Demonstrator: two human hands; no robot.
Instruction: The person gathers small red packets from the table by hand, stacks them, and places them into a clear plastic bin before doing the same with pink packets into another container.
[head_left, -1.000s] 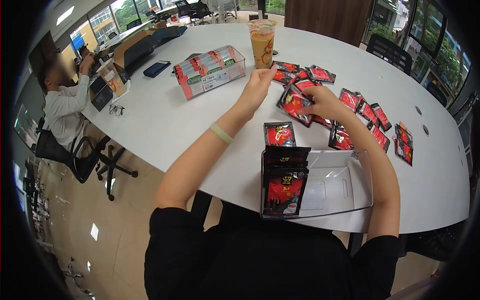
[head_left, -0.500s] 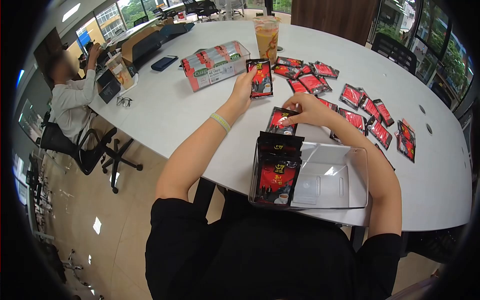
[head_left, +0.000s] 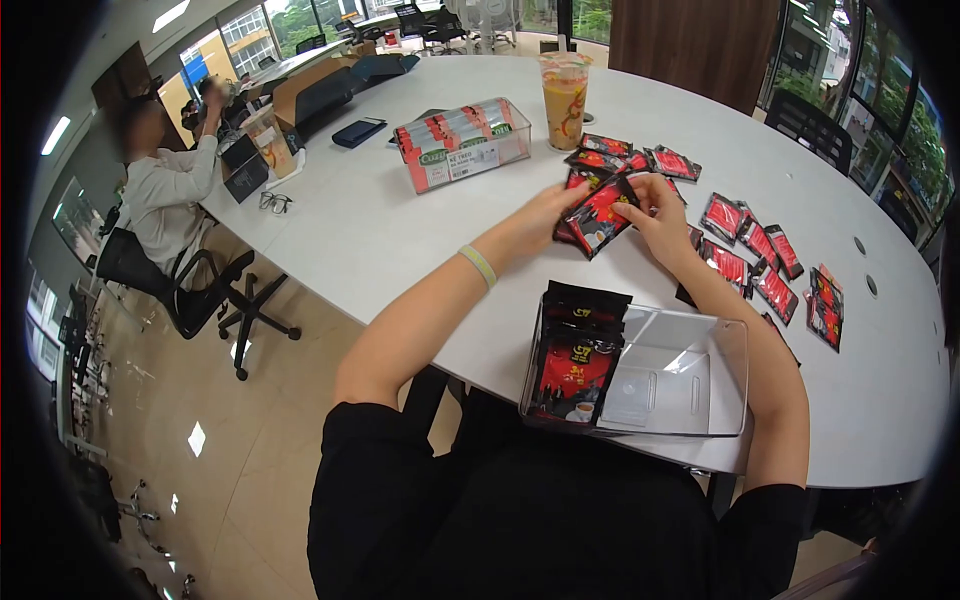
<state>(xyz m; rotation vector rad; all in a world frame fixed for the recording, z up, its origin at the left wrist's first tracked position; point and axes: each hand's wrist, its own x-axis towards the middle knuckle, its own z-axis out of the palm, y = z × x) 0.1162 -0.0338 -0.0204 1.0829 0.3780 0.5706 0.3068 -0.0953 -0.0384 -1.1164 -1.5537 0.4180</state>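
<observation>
My left hand [head_left: 545,212] grips black-and-red coffee sachets at their left edge. My right hand [head_left: 660,222] pinches the front coffee sachet [head_left: 603,216] from the right, thumb on its face. At least one more sachet shows behind it; how many are held is hidden. Nearer to me, a clear plastic box [head_left: 735,385] sits at the table's edge. In its left part a row of coffee sachets [head_left: 577,378] stands upright. More red sachets [head_left: 775,290] lie scattered on the table beyond and to the right of my right forearm.
Behind my left hand stands a clear box of red-and-white stick packs [head_left: 465,145], beside a tall cup of orange drink [head_left: 565,105]. A phone-like dark item [head_left: 359,132] and glasses [head_left: 275,202] lie leftward on the white table [head_left: 400,245]. A person [head_left: 165,190] sits at the left.
My left hand has moved right with its sachet. The sachet under my right hand has come off the table, and both hands now meet at the sachets. The view has shifted slightly.
</observation>
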